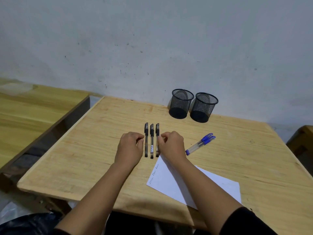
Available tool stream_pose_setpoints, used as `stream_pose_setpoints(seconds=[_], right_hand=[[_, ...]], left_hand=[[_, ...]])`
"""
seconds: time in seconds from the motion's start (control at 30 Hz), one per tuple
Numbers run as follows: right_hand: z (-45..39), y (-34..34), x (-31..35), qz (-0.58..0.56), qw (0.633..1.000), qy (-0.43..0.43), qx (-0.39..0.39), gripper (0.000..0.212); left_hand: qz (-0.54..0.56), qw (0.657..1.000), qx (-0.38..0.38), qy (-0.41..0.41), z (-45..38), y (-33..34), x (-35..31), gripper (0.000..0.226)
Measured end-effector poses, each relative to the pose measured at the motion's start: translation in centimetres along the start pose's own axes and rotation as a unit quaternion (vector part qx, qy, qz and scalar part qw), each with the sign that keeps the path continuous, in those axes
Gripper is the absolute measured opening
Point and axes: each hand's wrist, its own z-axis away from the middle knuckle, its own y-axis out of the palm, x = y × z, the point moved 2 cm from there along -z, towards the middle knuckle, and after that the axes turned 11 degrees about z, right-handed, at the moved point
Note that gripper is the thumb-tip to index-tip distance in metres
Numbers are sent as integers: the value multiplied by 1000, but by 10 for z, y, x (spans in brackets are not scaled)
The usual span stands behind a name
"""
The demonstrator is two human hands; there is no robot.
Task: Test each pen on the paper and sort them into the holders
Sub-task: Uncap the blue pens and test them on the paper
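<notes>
Three capped black pens lie side by side in the middle of the wooden table: left pen [146, 141], middle pen [151, 141], right pen [157, 131]. My left hand [130, 148] rests just left of the row, fingers curled, with its fingertips against the left pen. On the other side, my right hand [171, 146] is curled too and touches the right pen. All three pens lie flat on the table. Two blue capped pens [200, 144] lie together to the right. A white paper [169, 182] with handwriting lies under my right forearm. Two black mesh holders stand at the back, one on the left [181, 103] and one on the right [203, 107], both empty.
The table [94, 150] stands against a grey wall. Its left edge drops to a gap, with a lower wooden surface [33, 109] beyond. A brown object [303, 141] sits past the right edge. Dark bags lie on the floor at bottom left.
</notes>
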Motion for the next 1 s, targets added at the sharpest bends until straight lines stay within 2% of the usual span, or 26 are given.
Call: stream_pose_setpoints(seconds=[0.1, 0.2, 0.37, 0.57, 0.8, 1.0], right_hand=[[-1, -15, -4, 83, 995, -56, 20, 24], [0, -28, -7, 171, 979, -107, 40, 30], [4, -49, -19, 268, 954, -132, 7, 28], [8, -80, -58, 274, 958, -85, -21, 34], [11, -97, -107, 241, 968, -67, -28, 31], [10, -89, -123, 206, 975, -81, -18, 32]], left_hand=[[-10, 1000, 6, -7, -4, 0, -2, 23], [-41, 999, 19, -7, -8, 3, -11, 26], [-90, 993, 63, 36, -10, 19, -51, 31], [-117, 981, 118, 102, -8, 56, -98, 34], [-116, 970, 185, 109, 7, 100, -119, 31], [-140, 965, 173, 140, 15, 115, -116, 24]])
